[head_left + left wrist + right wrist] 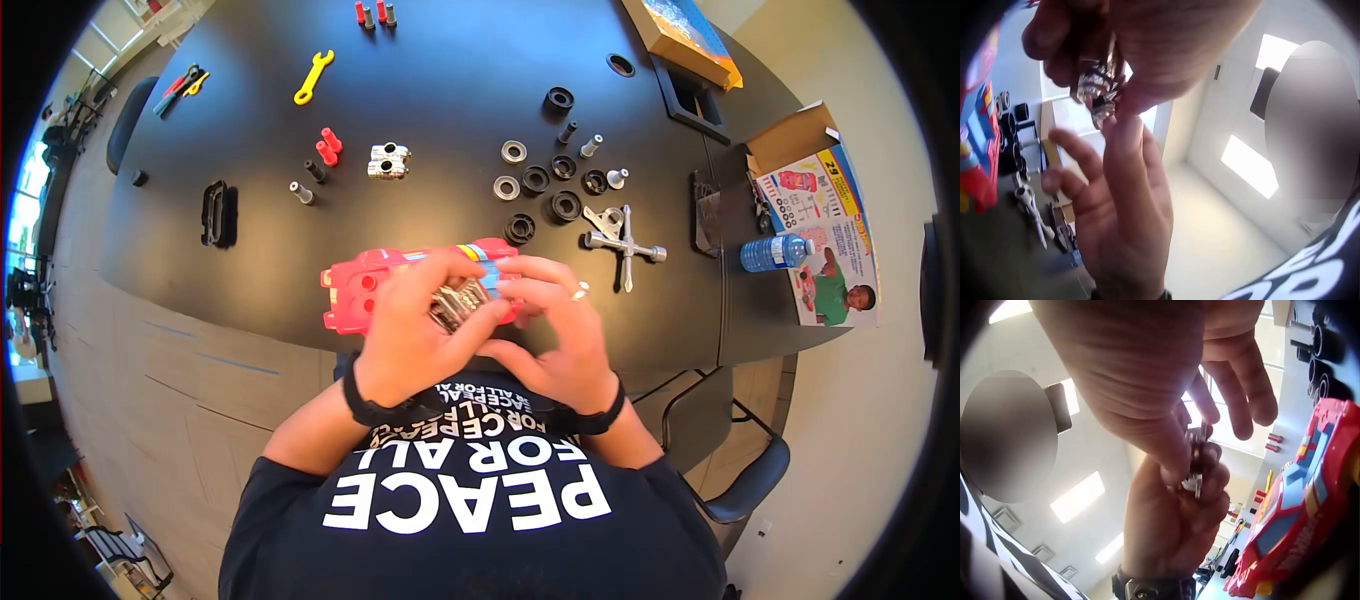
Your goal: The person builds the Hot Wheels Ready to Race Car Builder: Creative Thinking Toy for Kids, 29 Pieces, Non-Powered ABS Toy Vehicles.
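Note:
A shiny chrome toy engine part (460, 303) is held up in front of my shirt. My left hand (415, 325) grips it with curled fingers. From the other side, my right hand (565, 330) pinches its edge with thumb and index finger, while the other fingers extend loosely, as the right wrist view shows. The fingers hide much of the chrome toy engine part (1096, 87). Just beyond both hands, at the near table edge, lies a red toy car (350, 295) with blue windows, partly covered by them in the head view.
Black wheels (565, 206), silver rings (513, 152) and a cross-shaped wrench (627, 248) lie right of centre. A second chrome block (388, 161), red pegs (328, 147) and a yellow wrench (314, 78) are further left. A water bottle (770, 253) lies by an opened box (840, 240).

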The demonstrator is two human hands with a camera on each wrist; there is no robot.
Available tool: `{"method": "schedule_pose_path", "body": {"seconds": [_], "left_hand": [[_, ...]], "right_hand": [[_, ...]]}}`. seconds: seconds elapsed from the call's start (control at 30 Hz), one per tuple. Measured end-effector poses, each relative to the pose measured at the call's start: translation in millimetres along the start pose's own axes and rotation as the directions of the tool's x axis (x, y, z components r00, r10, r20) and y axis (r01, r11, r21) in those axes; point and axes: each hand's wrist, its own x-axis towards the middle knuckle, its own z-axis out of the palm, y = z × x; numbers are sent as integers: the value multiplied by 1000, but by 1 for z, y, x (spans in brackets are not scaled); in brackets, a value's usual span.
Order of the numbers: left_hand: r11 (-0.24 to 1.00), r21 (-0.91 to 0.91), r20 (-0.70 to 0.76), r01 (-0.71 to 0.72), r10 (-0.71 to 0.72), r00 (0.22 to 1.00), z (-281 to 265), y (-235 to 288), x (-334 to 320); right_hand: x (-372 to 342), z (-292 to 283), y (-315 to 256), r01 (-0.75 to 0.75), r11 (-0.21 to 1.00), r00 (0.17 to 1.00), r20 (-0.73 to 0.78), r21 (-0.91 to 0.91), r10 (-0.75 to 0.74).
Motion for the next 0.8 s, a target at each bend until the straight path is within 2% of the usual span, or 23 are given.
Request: {"method": "schedule_pose_path", "body": {"seconds": [0.07,0.1,0.13,0.17,0.2,0.27,0.3,0.33,0.4,0.43,0.47,0.5,0.53,0.57,0.6,0.67,0.73,0.8], "left_hand": [[996,2,-28,-91,91,995,15,-10,-5],[996,0,-38,-87,87,996,13,-14,-6],[994,-46,29,-98,100,995,9,-18,-6],[990,-91,96,-105,114,989,5,-21,-8],[991,-90,91,-96,104,990,4,-20,-11],[979,-176,276,104,-52,960,-1,-16,-18],[979,-155,371,133,-67,926,-2,-15,-19],[979,-154,376,137,-70,924,-2,-11,-21],[987,-131,357,89,-37,933,1,-5,-21],[992,-121,314,-21,58,948,0,-7,-18],[992,-124,320,-21,60,945,-4,-8,-14],[983,125,309,-134,90,947,-12,-8,-8],[901,365,304,-235,123,945,-20,-9,-4],[880,440,262,-178,64,963,-27,-11,0],[858,489,225,-155,47,973,-31,-17,2],[817,539,265,-207,69,962,-36,-37,1],[815,537,279,-216,70,958,-32,-46,-1],[814,537,290,-220,66,955,-29,-50,-3]], "right_hand": [[-2,3,6,26,999,999,31,-26,-25],[-4,13,9,-40,997,999,17,66,39],[-6,19,12,-105,982,994,9,159,105],[-8,19,15,-113,978,994,16,177,112],[-8,20,16,-118,976,993,25,181,115],[-11,22,17,-146,941,988,3,306,152],[-14,22,19,-180,935,983,12,306,186],[-14,23,18,-185,933,982,10,308,191],[-12,23,16,-217,956,974,-27,199,226],[-12,25,18,-195,964,976,-61,180,209],[-10,22,17,-198,964,975,-68,178,213],[-7,18,15,-175,981,983,-42,82,179],[-4,15,15,-147,989,989,-11,-13,147],[0,17,18,-84,994,995,-55,-73,80],[2,16,23,-85,994,995,-57,-73,81],[1,14,37,-74,985,997,-17,-154,72],[4,15,42,-75,986,997,-14,-149,74],[5,15,48,-14,976,999,48,-219,25]]}}
